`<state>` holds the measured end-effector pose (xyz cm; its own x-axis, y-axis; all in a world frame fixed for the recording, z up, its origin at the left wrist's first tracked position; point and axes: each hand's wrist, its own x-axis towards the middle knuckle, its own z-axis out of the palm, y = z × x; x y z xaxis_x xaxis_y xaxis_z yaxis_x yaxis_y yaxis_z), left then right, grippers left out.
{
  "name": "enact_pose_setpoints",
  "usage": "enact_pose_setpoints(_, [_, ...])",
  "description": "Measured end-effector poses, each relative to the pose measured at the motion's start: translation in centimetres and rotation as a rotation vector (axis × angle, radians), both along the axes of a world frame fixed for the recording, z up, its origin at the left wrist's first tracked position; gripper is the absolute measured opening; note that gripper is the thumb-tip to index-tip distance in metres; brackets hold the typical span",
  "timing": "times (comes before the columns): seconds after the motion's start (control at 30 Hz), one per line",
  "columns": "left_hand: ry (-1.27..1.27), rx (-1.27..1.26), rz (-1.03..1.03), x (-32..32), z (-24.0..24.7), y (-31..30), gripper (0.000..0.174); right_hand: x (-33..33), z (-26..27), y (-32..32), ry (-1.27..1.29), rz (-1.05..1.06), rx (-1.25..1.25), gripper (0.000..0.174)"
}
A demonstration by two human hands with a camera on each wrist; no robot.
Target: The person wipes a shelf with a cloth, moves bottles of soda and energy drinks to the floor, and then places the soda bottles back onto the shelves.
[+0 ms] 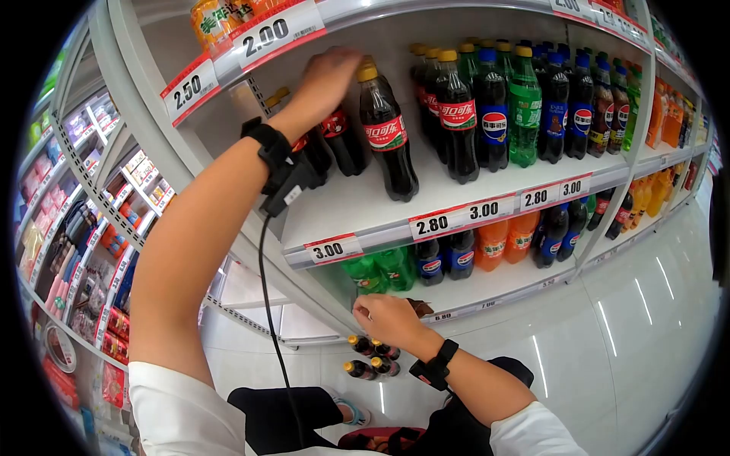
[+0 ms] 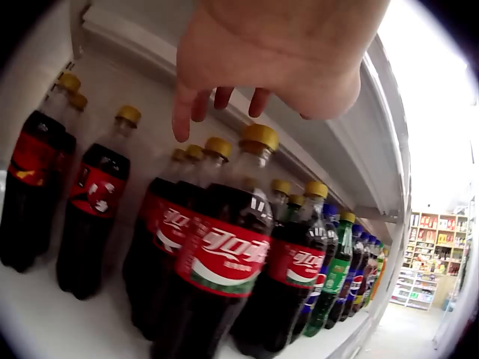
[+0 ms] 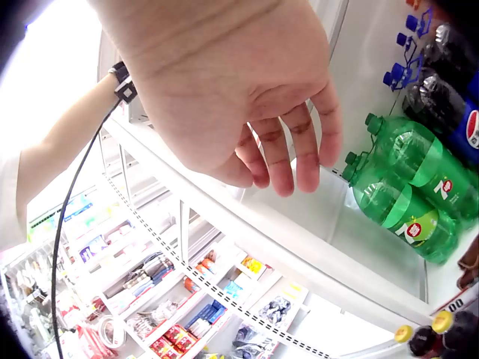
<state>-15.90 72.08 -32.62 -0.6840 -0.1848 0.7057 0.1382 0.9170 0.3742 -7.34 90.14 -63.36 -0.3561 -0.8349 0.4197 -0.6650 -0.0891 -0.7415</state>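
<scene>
My left hand point(image 1: 327, 82) reaches over the upper shelf, beside the yellow cap of a cola bottle point(image 1: 384, 131) that stands at the front. In the left wrist view the fingers of this hand point(image 2: 281, 52) point down above several yellow caps and hold nothing. To its left stand cola bottles with darker red labels point(image 2: 101, 191). My right hand point(image 1: 391, 323) hangs low in front of the bottom shelf with its fingers loosely bent. The right wrist view shows that hand point(image 3: 224, 97) with nothing in it, near two large green soda bottles point(image 3: 408, 217).
Several yellow-capped bottles point(image 1: 372, 361) stand on the floor below my right hand. Pepsi point(image 1: 494, 125) and green Sprite-like bottles point(image 1: 525, 114) line the upper shelf to the right. A price rail point(image 1: 464, 216) edges it. A cable point(image 1: 268, 304) hangs from my left wrist.
</scene>
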Motion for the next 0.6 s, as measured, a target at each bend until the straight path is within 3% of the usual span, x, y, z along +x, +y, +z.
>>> enact_pose_setpoints(0.03, [-0.003, -0.002, 0.008, 0.6, 0.2, -1.8, 0.048, 0.1, 0.1, 0.1, -0.002, -0.003, 0.010, 0.014])
enact_pose_setpoints(0.1, [-0.048, -0.633, 0.324, 1.4, 0.2, -6.4, 0.034, 0.2, 0.2, 0.1, -0.008, 0.001, 0.018, 0.014])
enact_pose_setpoints(0.23, [-0.166, -0.530, 0.507, 3.7, -0.3, -9.2, 0.028, 0.2, 0.2, 0.1, -0.045, 0.023, 0.032, 0.015])
enact_pose_setpoints(0.3, [-0.425, -0.666, 0.705, 4.2, -0.2, -11.0, 0.029, 0.1, 0.1, 0.1, -0.055, 0.042, 0.041, 0.015])
enact_pose_setpoints(0.53, [-0.294, -0.640, 0.577, 2.1, -2.2, -19.2, 0.029, -0.6, -0.7, 0.2, -0.045, 0.060, 0.097, 0.016])
enact_pose_setpoints(0.6, [-0.229, -0.869, 0.527, 1.6, -2.7, -20.1, 0.030, -0.8, -0.5, 0.3, -0.054, 0.065, 0.119, 0.016])
